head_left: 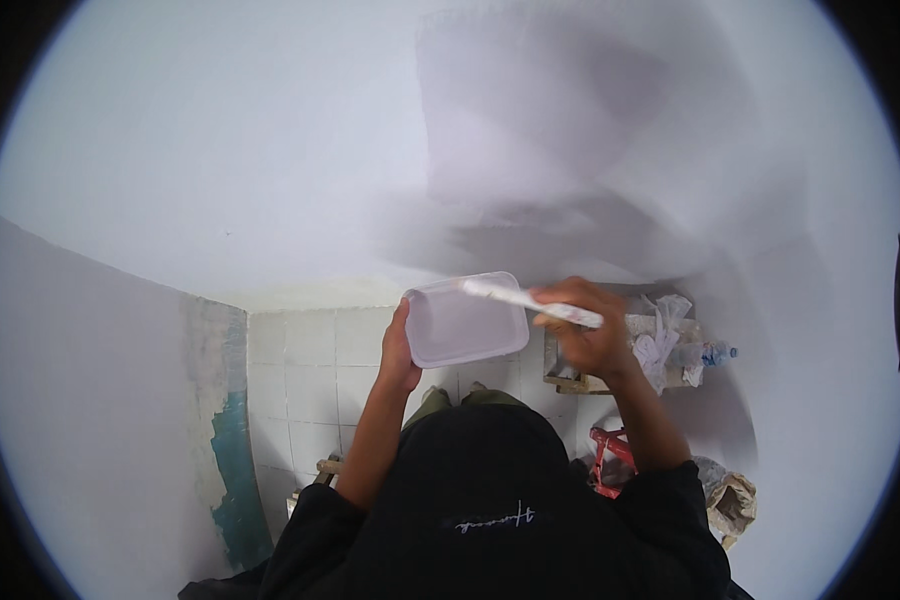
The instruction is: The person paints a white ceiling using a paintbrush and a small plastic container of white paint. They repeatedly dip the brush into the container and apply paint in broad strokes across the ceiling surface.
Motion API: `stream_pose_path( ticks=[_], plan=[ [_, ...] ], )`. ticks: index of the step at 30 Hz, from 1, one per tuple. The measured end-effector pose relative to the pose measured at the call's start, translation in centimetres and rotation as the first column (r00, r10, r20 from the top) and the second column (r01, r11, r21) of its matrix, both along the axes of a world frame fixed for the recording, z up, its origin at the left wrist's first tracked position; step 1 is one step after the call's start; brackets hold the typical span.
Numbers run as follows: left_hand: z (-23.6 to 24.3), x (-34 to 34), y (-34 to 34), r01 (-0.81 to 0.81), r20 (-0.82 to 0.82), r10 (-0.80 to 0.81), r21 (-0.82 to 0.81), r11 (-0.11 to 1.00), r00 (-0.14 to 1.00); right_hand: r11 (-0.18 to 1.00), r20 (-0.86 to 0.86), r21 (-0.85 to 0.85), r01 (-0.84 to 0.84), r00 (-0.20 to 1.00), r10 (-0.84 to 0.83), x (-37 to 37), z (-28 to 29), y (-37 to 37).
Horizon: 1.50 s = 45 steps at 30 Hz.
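My left hand [398, 352] grips the left side of a shallow, rounded rectangular plastic tub [475, 357], holding it up in front of me. The inside of the tub looks pale lilac, like paint. In my right hand [588, 335] is a slim paintbrush [510, 295] with a whitish, stained handle, the fingers closed round it. Its far end lies over the tub's upper rim and is smeared, so I cannot tell whether it touches. Ahead, the white wall [270, 150] carries a lilac-grey painted patch [510, 110], with shadows falling below it.
White floor tiles [310, 350] lie below. At right, a wooden-edged box [567, 385] holds crumpled plastic bags [660, 340] and a clear bottle [715, 353]. Beside me are a red metal frame [610, 460] and an open sack [732, 503]. The left wall has a teal patch [235, 480].
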State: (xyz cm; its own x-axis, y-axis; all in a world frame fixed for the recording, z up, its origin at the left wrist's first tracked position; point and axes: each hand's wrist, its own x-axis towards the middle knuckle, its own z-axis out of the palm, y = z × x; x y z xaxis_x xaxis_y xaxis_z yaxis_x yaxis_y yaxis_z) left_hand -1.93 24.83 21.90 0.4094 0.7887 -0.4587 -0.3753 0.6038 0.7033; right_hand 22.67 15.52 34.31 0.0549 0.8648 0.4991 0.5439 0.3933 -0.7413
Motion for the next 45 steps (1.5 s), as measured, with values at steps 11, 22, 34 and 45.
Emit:
stream_pose_path(
  ticks=[11, 22, 34, 45],
  plan=[
    [1.5, 1.0, -0.4, 0.001, -0.005, -0.002, -0.093, 0.996, 1.000, 0.940, 0.160, -0.303, -0.160, 0.963, 0.215, -3.3, 0.4, 3.3],
    [1.3, 0.1, -0.1, -0.018, 0.032, 0.020, -0.051, 0.999, 0.999, 0.935, 0.144, -0.281, -0.217, 0.954, 0.265, -4.7, 0.6, 4.8],
    [0.9, -0.5, -0.1, -0.007, 0.024, 0.009, -0.069, 0.998, 1.000, 0.948, -0.007, -0.286, -0.137, 0.990, 0.141, -3.0, 2.6, 4.1],
    [0.9, 0.4, -0.3, -0.042, 0.084, 0.047, -0.060, 0.997, 0.995, 0.930, -0.716, -0.368, -0.024, 0.645, -0.267, 3.5, -0.9, 4.7]
  ],
)
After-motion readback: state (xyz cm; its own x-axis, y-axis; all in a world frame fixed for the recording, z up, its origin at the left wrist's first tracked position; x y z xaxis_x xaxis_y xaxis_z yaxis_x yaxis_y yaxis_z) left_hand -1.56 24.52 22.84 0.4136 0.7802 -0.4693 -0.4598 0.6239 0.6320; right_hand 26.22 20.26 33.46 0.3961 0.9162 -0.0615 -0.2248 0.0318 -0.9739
